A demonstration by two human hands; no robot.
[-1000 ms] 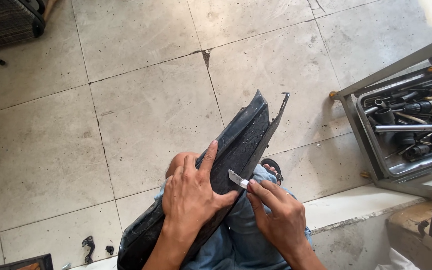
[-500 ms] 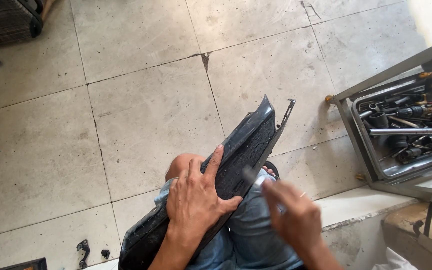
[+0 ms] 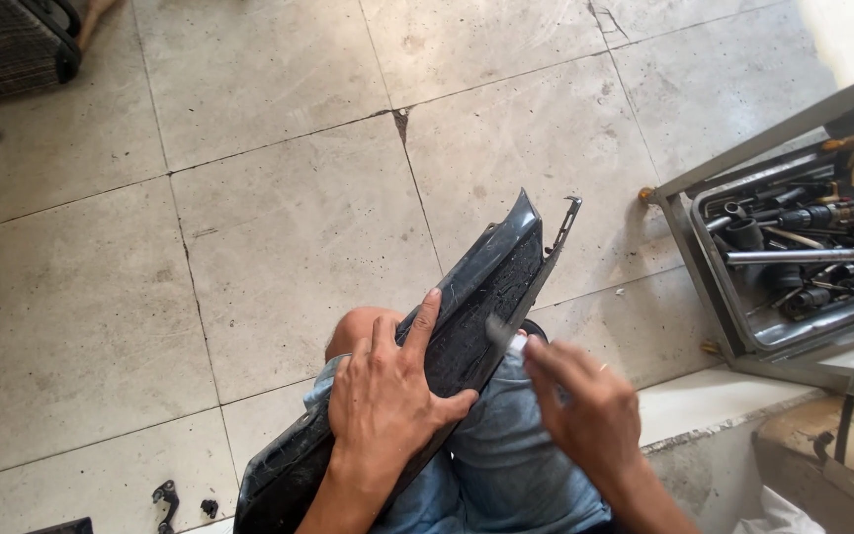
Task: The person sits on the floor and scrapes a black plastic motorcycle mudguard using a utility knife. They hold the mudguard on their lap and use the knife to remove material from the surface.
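knees in blue jeans (image 3: 506, 465) nearest, at the bottom edge of the view, carrying a long dark plastic panel (image 3: 467, 326) laid slantwise across them. left hand (image 3: 383, 400) flat on the panel's middle, fingers spread and pressing down, thumb hooked toward the panel's right edge; holding it steady rather than wrapping around it. right hand (image 3: 585, 410) just beside the panel's right edge, blurred, fingers pinched around a small pale blade-like tool (image 3: 504, 338) whose tip meets the panel's edge; exact kind of tool not clear through the blur. panel's lower end down past the left knee toward the bottom edge, upper end raised over the floor, ending in a thin bracket tab (image 3: 567, 220). small dark clips (image 3: 166, 499) on the tiled floor (image 3: 279, 218) near the bottom left. pale raised ledge (image 3: 714, 400) to the right of the knees. further right, a metal tool tray (image 3: 733, 316) filled with sockets and drivers, standing at the right edge. far top left corner, a dark grille-like object (image 3: 7, 44) on the tiles.
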